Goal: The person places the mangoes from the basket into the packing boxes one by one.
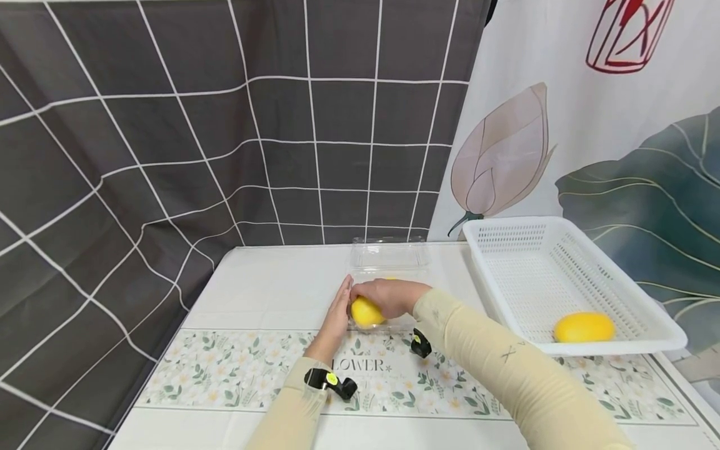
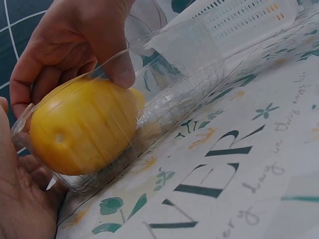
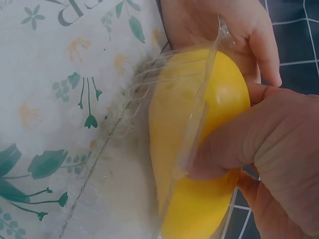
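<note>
A yellow lemon point(image 1: 367, 312) sits inside a clear plastic clamshell box point(image 2: 199, 52), at its left end. My right hand point(image 1: 394, 296) reaches into the box and holds this lemon point(image 3: 227, 94), thumb on one side and fingers on the other. Straight-fingered, my left hand point(image 1: 336, 314) stands along the box's left end, palm toward it. The left wrist view shows that palm close against the plastic beside the lemon point(image 2: 84, 129). Behind the right hand, a bit more yellow peeks out in the head view, mostly hidden. The box's lid point(image 1: 389, 255) stands raised at the back.
On the right is a white perforated basket point(image 1: 506, 275) with another lemon point(image 1: 585, 327) in its near right corner. A floral printed band point(image 1: 242, 369) crosses the white table covering. Dark gridded cloth point(image 1: 343, 162) hangs behind and to the left.
</note>
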The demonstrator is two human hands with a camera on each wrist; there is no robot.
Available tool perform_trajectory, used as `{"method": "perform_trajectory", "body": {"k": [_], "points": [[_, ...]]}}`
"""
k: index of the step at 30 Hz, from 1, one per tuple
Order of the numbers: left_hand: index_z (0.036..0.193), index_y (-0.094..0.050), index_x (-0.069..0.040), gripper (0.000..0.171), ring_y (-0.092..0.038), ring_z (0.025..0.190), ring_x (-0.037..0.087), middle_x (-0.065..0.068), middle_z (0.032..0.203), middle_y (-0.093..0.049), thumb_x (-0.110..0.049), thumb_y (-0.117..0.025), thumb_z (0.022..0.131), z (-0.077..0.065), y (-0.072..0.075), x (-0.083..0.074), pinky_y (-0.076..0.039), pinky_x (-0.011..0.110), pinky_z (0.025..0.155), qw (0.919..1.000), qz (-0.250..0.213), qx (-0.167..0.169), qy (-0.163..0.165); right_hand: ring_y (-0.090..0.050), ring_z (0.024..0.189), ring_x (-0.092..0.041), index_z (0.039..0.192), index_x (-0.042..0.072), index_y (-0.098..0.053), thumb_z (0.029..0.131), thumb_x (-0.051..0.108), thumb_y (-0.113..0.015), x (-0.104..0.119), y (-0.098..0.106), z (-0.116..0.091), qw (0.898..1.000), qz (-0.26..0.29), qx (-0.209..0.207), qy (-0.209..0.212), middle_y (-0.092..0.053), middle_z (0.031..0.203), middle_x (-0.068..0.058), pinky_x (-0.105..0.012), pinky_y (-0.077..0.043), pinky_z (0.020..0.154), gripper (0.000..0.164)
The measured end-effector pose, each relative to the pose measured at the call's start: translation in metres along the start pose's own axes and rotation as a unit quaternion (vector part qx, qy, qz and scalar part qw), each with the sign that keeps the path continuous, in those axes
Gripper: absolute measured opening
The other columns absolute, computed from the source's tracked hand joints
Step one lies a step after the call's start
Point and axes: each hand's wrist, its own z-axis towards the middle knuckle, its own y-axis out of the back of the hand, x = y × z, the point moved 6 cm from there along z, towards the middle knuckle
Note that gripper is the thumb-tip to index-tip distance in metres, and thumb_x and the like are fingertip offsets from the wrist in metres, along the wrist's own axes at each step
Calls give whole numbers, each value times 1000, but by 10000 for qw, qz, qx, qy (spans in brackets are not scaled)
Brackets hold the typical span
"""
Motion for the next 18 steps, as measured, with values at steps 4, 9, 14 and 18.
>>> {"method": "perform_trajectory", "body": {"k": [4,9,14,18], "points": [[164,-13,-16,58,-10,156,26,5,170,-12,-41,-15,112,0,0,0,-10,48,126,10000,36,2,54,-59,119,-16,127,19,-56,76,-18,-72,2,2,-1,10000,-43,0,65,-63,124,2,-31,-43,112,65],[164,-12,-17,59,-11,156,25,4,170,-12,-42,-14,111,1,-1,-1,-11,47,126,9999,119,2,78,-55,128,-20,131,18,-56,80,-16,-70,5,6,-4,9991,-362,-52,209,-61,131,-2,-33,-38,117,62],[164,-14,-16,59,-11,156,27,5,169,-13,-42,-14,111,0,0,-1,-12,50,126,9996,274,-54,18,-52,133,-21,149,18,-47,83,-11,-70,4,10,-11,9956,-929,26,105,-57,142,-4,-35,-37,118,75],[164,-15,-14,59,-11,155,30,8,169,-14,-41,-15,111,1,0,-1,-9,53,125,9994,312,-113,-60,-52,135,-24,156,18,-39,83,-15,-68,1,22,-20,9942,-1070,25,-29,-54,146,-6,-39,-39,117,85]]}}
